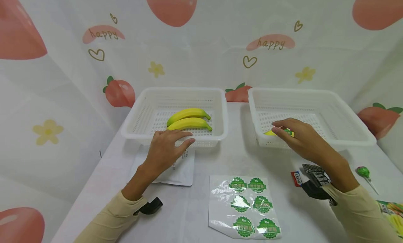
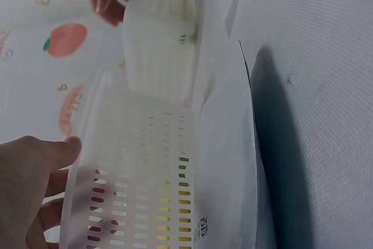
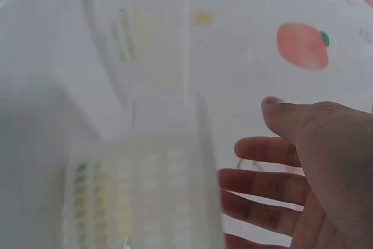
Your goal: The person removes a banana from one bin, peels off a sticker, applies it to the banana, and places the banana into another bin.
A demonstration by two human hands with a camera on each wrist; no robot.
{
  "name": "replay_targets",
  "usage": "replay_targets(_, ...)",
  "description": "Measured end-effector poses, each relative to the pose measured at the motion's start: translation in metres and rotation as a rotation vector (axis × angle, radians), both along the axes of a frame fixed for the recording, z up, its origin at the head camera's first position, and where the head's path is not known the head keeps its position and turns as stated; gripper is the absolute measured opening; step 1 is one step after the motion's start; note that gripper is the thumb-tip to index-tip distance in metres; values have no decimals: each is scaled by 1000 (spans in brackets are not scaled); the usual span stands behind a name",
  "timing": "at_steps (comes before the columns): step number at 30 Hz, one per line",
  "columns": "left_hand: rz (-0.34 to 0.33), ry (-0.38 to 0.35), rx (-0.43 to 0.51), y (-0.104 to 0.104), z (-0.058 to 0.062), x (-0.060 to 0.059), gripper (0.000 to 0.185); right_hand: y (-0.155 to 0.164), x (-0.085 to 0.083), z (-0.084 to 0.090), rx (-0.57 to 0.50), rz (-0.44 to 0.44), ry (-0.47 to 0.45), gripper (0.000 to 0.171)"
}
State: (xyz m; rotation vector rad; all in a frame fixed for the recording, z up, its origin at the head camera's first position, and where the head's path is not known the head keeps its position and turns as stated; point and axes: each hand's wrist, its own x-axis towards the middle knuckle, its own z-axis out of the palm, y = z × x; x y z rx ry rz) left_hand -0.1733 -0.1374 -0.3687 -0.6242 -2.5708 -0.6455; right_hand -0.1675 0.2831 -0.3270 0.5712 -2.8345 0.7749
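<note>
Two bananas point(image 1: 190, 124) lie side by side in the left white plastic basket point(image 1: 221, 113). My left hand point(image 1: 163, 148) hovers at that basket's front rim, fingers loosely bent over it and thumb outside. In the left wrist view, the left hand point(image 2: 29, 185) has its fingers behind the rim, holding nothing. My right hand point(image 1: 299, 136) is over the front left part of the right white basket point(image 1: 330, 96). Below its fingers shows a yellow item with a green label point(image 1: 289, 132), mostly hidden. Spread fingers of the right hand point(image 3: 291, 173) appear in the right wrist view, with nothing between them.
A sheet of green round stickers point(image 1: 242, 208) lies in front, with a white pouch point(image 1: 179, 173) partly under the left basket. At right are small wrapped packets point(image 1: 296, 179), a green lollipop point(image 1: 363, 172) and a colourful package point(image 1: 395, 215). A printed curtain point(image 1: 201, 54) hangs behind.
</note>
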Motion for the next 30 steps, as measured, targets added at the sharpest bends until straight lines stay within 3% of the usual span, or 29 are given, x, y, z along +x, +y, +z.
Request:
replay_targets(5,6,-12,3,-1,0,-1,34,-38,-19,11,-60,108,52,32)
replay_targets(8,11,-23,1,-2,0,-1,35,-63,-34,17,-87,163,30,30)
replay_targets(23,27,-60,-7,-2,1,0,36,-172,-93,30,-114,311,-289,42)
replay_targets(30,31,-77,-9,-2,1,0,37,-201,-118,22,-133,291,-486,52)
